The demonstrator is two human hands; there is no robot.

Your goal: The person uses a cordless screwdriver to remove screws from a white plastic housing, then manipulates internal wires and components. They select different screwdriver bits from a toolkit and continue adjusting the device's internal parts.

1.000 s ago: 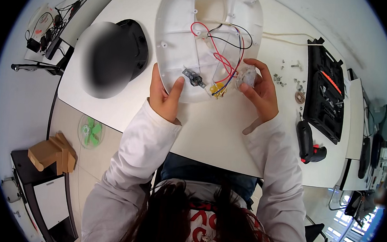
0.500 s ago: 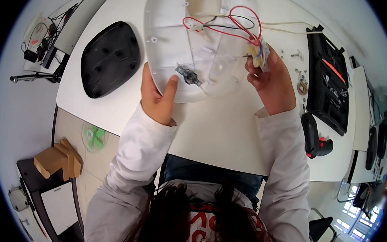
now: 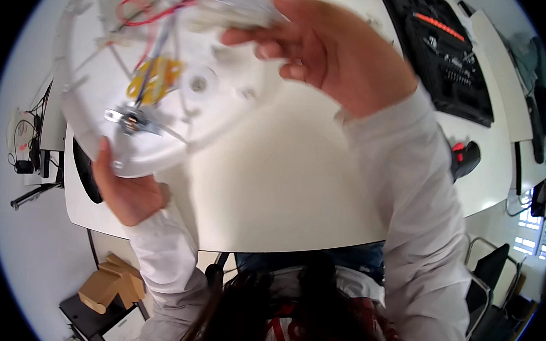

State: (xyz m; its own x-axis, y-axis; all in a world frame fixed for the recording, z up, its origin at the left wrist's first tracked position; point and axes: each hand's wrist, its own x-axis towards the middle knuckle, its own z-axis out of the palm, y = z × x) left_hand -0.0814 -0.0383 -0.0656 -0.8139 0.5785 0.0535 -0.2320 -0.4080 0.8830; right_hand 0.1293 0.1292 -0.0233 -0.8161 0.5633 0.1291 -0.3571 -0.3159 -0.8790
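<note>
We have the white plastic shell [image 3: 227, 108] at upper left, its inner side facing us, its upper end cut off by the frame. Our left hand [image 3: 131, 193] grips the lower-left rim, thumb over the edge.

The key relation is at the shell's upper right: the translucent plastic part [image 3: 236, 4] lies with its long axis roughly crosswise, just left of our right hand [image 3: 330, 55], the nearer one. Our right fingers appear to grip its right end narrowly; blur hides the exact contact. Red wires [image 3: 148, 19] lie left of it.

Between that part and our left hand, the yellow piece [image 3: 156, 79] and the metal bracket [image 3: 132, 121] sit over the shell.

A broad stretch of white tabletop [image 3: 284, 190] shows between our forearms, down to the front edge; the black tool case [image 3: 411, 51] bounds the right.
</note>
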